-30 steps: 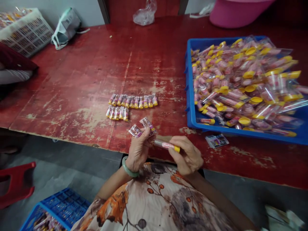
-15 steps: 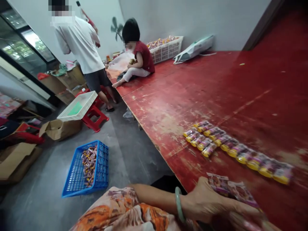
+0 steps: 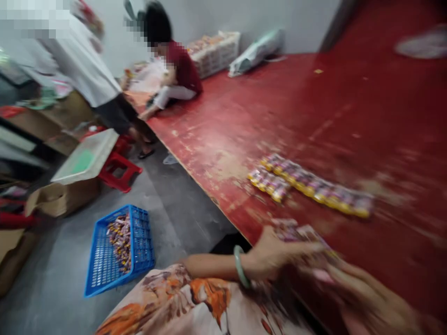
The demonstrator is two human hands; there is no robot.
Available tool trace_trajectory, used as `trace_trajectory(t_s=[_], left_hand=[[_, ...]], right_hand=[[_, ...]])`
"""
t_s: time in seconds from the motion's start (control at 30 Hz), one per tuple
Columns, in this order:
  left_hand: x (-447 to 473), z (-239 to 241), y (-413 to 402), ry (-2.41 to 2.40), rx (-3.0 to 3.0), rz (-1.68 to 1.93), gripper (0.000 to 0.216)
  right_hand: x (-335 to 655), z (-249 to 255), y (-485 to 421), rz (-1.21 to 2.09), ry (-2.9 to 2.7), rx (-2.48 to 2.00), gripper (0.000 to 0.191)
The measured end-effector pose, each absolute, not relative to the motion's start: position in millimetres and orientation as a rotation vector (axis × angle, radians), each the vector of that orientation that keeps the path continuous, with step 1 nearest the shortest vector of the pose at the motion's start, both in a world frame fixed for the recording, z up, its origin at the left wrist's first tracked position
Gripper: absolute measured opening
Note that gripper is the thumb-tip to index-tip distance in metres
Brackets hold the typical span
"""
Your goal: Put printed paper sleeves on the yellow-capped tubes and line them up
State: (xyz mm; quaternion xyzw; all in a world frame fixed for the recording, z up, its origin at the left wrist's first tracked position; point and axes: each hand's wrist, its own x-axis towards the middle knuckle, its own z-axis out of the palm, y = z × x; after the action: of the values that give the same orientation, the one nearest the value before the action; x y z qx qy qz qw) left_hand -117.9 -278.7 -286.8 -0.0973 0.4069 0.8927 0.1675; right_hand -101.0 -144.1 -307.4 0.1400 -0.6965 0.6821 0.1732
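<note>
My left hand [image 3: 274, 256], with a pale green bangle [image 3: 240, 266] on its wrist, is at the near table edge. Its fingers are closed around small purple-and-clear wrapped snack packets [image 3: 285, 229], which stick out past it. My right hand [image 3: 373, 293] comes in from the lower right and meets the left; motion smears its fingers. Something pink [image 3: 324, 275] shows between the hands, too blurred to name. Beyond them, several yellow-and-purple packets [image 3: 317, 188] lie side by side in a long row, with a shorter row [image 3: 267, 184] alongside.
The red table [image 3: 279, 111] is worn along its edge. A blue basket [image 3: 142, 242] of packets stands on the floor. A child [image 3: 181, 65] sits on the far table near a white crate [image 3: 218, 58]; another person [image 3: 84, 65] stands left, by a red stool [image 3: 120, 172].
The view has swung right, so the scene sits further left and higher. More of my right hand shows, against the left. The rows of packets appear unchanged.
</note>
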Motion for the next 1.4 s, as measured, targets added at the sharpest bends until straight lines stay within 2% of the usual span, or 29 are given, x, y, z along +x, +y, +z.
trace_trajectory(t_s=[0.1, 0.2, 0.27, 0.47, 0.77, 0.9, 1.07, 1.23, 1.4], left_hand=[[-126, -282, -282, 1.134, -0.404, 2.617, 0.029], [-136, -285, -282, 1.118, -0.52, 2.55, 0.031], [-138, -286, -281, 1.065, -0.523, 2.498, 0.03], [-135, -280, -278, 0.968, -0.485, 2.401, 0.03], [-129, -283, -271, 1.0, -0.471, 2.391, 0.03], [-128, -283, -272, 1.015, -0.455, 2.403, 0.028], [-128, -283, -272, 0.988, -0.484, 2.366, 0.034], [-128, -284, -272, 1.071, -0.494, 2.394, 0.04], [-130, -287, -273, 1.095, -0.476, 2.428, 0.035]], right_hand=[[-91, -300, -135, 2.291, -2.096, -0.019, 0.008], [-82, -292, -129, 2.442, -1.839, -0.37, 0.01], [-76, -287, -126, 2.307, -1.772, -0.384, 0.012], [-65, -282, -120, 1.567, -1.96, -0.138, 0.011], [-60, -279, -125, 0.821, -2.1, 0.238, 0.03], [-56, -281, -129, 0.699, -2.125, 0.295, 0.034], [-62, -287, -134, 0.829, -2.06, 0.212, 0.028], [-60, -297, -132, 0.463, -2.077, 0.402, 0.028], [-52, -301, -129, 0.476, -2.135, 0.343, 0.031]])
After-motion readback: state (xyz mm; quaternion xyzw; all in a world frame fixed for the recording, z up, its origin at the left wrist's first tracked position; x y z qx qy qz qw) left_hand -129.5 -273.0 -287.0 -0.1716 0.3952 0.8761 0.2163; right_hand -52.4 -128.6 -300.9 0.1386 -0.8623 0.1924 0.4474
